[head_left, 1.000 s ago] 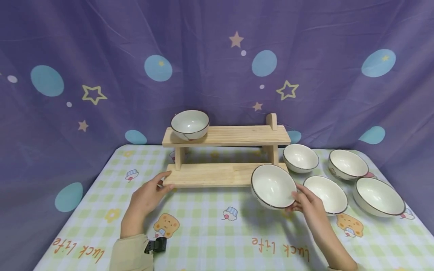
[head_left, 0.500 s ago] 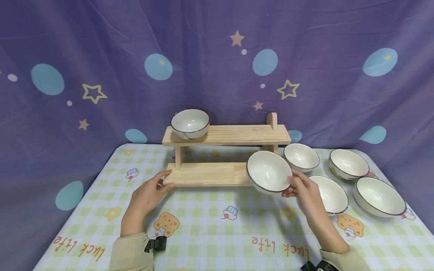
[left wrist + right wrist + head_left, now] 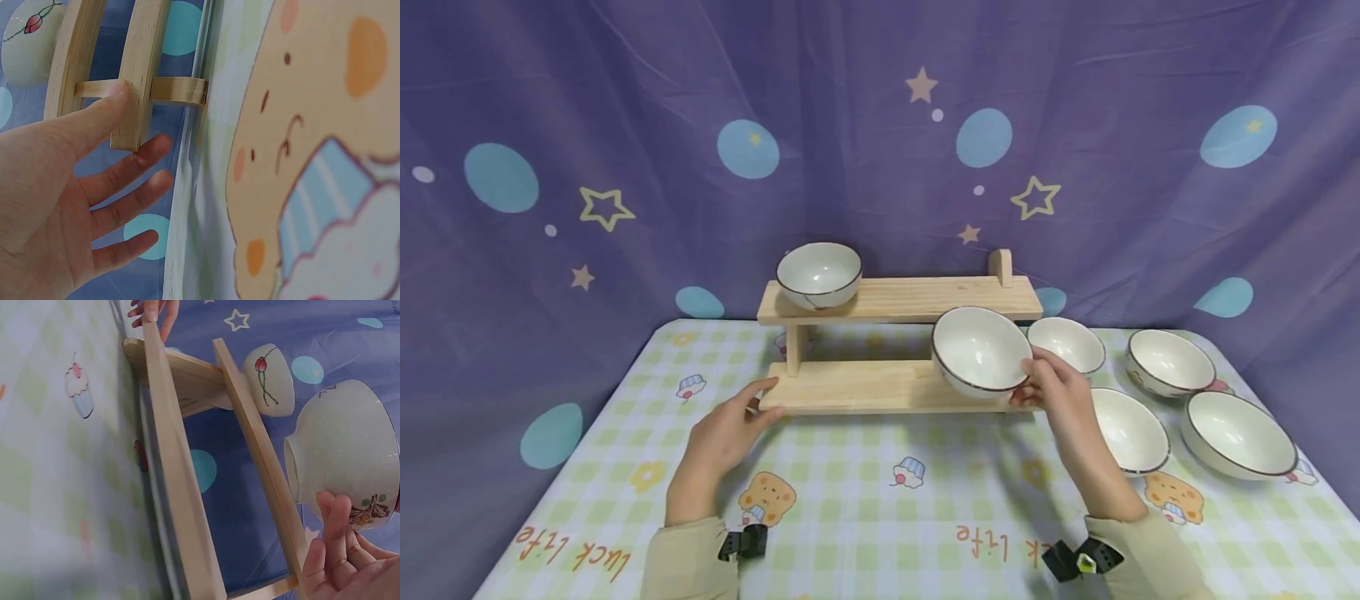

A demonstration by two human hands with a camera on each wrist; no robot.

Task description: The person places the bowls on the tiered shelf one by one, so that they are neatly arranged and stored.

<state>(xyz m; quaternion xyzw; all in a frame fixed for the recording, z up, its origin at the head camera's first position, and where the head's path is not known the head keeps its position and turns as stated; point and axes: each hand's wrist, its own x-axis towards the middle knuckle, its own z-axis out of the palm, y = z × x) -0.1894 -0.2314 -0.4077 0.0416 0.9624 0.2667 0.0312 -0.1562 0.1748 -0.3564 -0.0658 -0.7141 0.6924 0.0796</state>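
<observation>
Bowl (image 3: 980,350) pinched at rim by right hand (image 3: 1054,390), fingers beneath.

A purple curtain (image 3: 625,100) with stars and blue dots hangs behind; a green checked cloth (image 3: 880,500) covers the tabletop.

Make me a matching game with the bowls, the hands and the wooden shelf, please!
Things:
1. Held bowl
2. Small bowl
3. Left hand
4. Biggest bowl

Places:
A. On the left end of the shelf's top board
B. On the table, far right
C. Touching the left end of the shelf's bottom board
D. In the right hand, tilted, in front of the shelf

Pairs: 1-D, 2-A, 3-C, 4-B
</observation>
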